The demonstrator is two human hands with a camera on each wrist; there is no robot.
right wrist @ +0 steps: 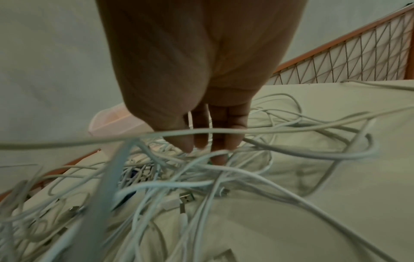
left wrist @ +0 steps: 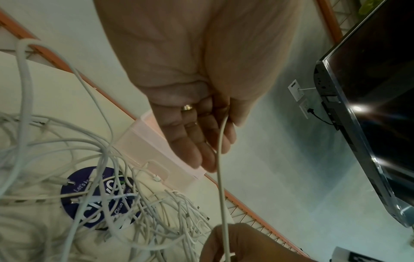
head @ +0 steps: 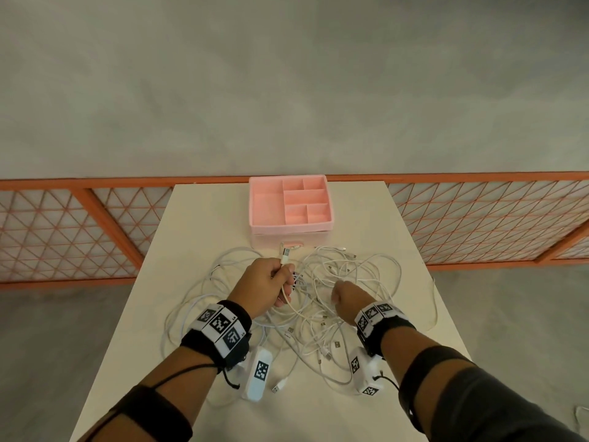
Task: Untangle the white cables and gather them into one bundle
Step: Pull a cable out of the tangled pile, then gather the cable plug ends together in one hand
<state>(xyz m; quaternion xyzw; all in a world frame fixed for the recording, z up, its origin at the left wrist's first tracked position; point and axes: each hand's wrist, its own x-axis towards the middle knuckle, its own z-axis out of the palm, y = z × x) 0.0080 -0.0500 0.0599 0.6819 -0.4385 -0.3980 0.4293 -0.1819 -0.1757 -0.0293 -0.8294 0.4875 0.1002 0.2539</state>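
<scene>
Cables: a loose heap of thin white charging cables (head: 322, 301) lay spread over the middle of the pale table (head: 204, 218), loops crossing one another, metal plugs scattered through it.
Left hand: the left hand (head: 271, 282) was raised over the heap, fingers curled round one strand, its USB plug end (head: 284, 256) sticking up above the fist; in the left wrist view the strand (left wrist: 220, 159) ran down from the fingers towards the other hand.
Right hand: the right hand (head: 345, 303) was down in the tangle; the right wrist view showed fingers (right wrist: 226, 127) pointing down among the strands, and I could not tell whether they pinched any.
Handling: the cables looked light, limp and smooth, so a strand should slide free under a gentle pull but snag wherever a plug catches a loop. Judged best held near a plug end, then fed through the fingers.
Risk: a hard tug would likely tighten the crossings or drag the whole heap.
Progress: seemingly early; one cable held, the rest knotted.
Nearby: a pink plastic organiser box with open compartments (head: 264, 202) stood just beyond the heap; a round dark blue printed sticker (left wrist: 71, 182) lay under the cables.
Obstructions: loops overlying the held strand; some reached near the table's right edge.
</scene>
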